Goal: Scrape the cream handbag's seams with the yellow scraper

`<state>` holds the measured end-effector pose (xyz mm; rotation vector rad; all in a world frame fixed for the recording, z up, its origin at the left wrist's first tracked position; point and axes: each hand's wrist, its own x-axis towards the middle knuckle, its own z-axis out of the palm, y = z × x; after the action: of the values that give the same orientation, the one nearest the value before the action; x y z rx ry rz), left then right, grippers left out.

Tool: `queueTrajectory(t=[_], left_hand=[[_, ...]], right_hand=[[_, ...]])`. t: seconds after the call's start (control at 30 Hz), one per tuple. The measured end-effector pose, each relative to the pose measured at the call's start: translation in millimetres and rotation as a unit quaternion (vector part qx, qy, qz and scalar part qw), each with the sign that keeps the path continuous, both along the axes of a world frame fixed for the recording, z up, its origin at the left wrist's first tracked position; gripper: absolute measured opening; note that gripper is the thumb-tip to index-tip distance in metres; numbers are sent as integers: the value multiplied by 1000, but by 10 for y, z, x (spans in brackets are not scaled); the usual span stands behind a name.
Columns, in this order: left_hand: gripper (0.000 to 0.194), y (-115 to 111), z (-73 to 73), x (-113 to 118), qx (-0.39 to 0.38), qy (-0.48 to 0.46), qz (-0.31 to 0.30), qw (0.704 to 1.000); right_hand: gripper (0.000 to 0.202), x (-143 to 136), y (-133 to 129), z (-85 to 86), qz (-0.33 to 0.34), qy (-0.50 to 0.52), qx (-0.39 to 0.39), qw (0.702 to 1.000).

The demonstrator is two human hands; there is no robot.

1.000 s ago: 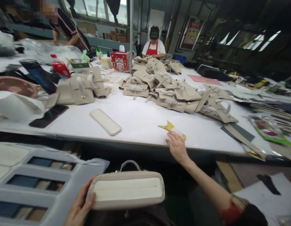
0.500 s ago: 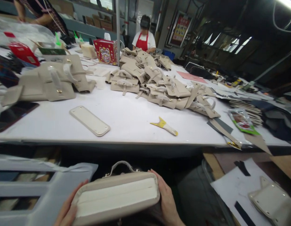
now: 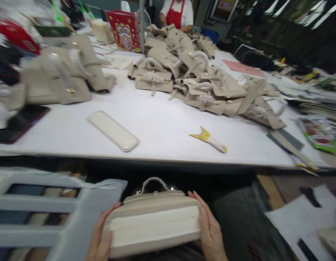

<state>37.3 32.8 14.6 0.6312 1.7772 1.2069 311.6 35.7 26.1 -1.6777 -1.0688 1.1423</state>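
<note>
Between my hands I hold a beige handbag (image 3: 157, 203), its white bottom side turned toward me and its handle on the far side. My left hand (image 3: 101, 235) is wrapped round the left end, the thumb at the near edge. My right hand (image 3: 210, 230) grips the right end. Beyond them, on the white table (image 3: 162, 141), lies a beige oblong base panel (image 3: 113, 131) with small metal studs at its corners. Right of that panel rests a yellow-headed, fork-tipped tool (image 3: 208, 139) with a pale handle.
A heap of beige bag pieces (image 3: 195, 72) covers the table's far middle; more bag pieces (image 3: 56, 76) lie at left beside a dark phone (image 3: 20, 123). A grey plastic crate (image 3: 75, 217) stands below left. Across the table is a person in a red apron (image 3: 175, 14).
The camera view has tilted down and shifted. In the picture, the handbag and both hands now sit farther right, with the handbag's bottom turned more level. Both hands keep their hold.
</note>
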Motion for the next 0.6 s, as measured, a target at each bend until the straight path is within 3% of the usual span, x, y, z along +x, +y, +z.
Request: queueTrajectory(t=[0.17, 0.3, 0.37, 0.5, 0.6], left_hand=[[57, -46, 262, 52, 57, -92, -30, 994], [54, -119, 330, 46, 72, -267, 13, 961], [50, -141, 337, 48, 82, -310, 24, 947], [47, -130, 332, 0, 107, -210, -31, 971], [49, -112, 321, -36, 103, -139, -71, 982]], right_hand=[[53, -9, 4, 2, -18, -26, -15, 999], [55, 58, -17, -92, -3, -46, 5, 999], [57, 129, -16, -177, 7, -52, 13, 999], [64, 235, -2, -317, 36, -60, 14, 997], [63, 213, -33, -329, 33, -67, 24, 997]])
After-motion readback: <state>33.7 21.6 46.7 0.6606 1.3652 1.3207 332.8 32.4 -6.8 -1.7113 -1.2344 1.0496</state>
